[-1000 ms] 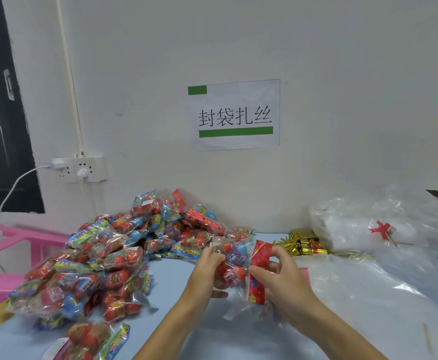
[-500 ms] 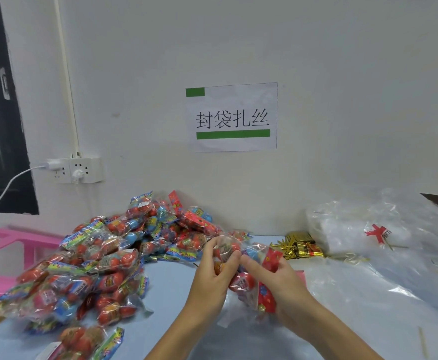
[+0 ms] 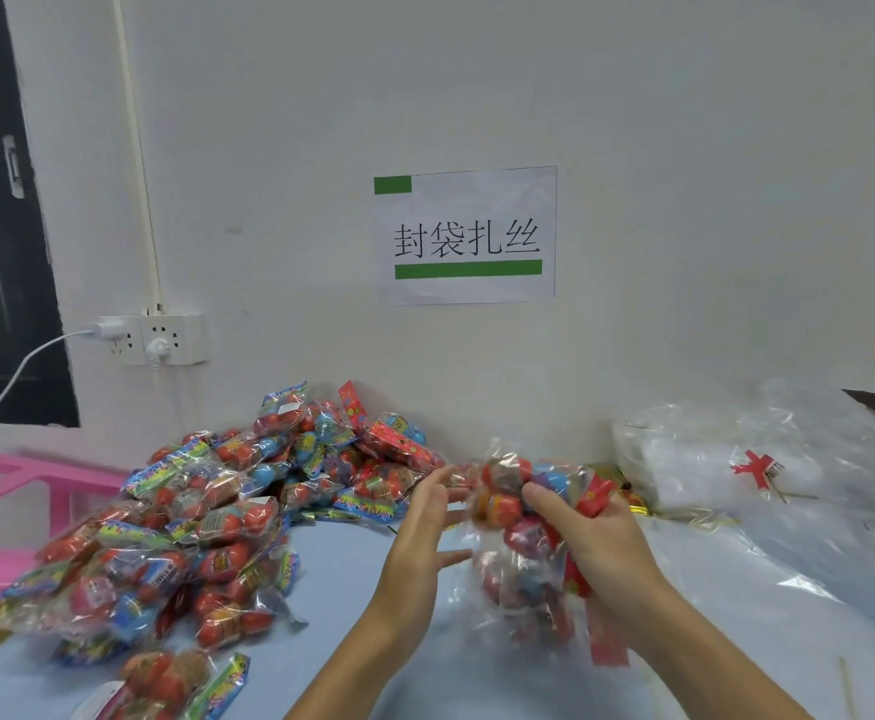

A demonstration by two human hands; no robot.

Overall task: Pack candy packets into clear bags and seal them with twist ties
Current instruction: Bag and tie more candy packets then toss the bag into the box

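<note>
Head view, lower centre of the frame: the right hand [image 3: 599, 537] grips a clear bag [image 3: 523, 553] filled with red and blue candy packets, fingers curled round its upper part, and lifts it above the blue table [image 3: 342, 589]. Half a second earlier both hands pinched the bag together at its mouth; the left hand [image 3: 425, 532] has since let go and now sits just left of the bag, fingers straight and spread, holding nothing. Motion blur hides whether its fingertips touch the film. Judgement: filling looks complete, and the freed hand is available to gather the neck or fetch a tie. No tie is visible on the bag. Gold twist ties [image 3: 627, 498] lie right of the bag, partly hidden behind it, beside the stack of empty clear bags [image 3: 736, 459] at right. Packed bags [image 3: 207, 517] are heaped at left.
</note>
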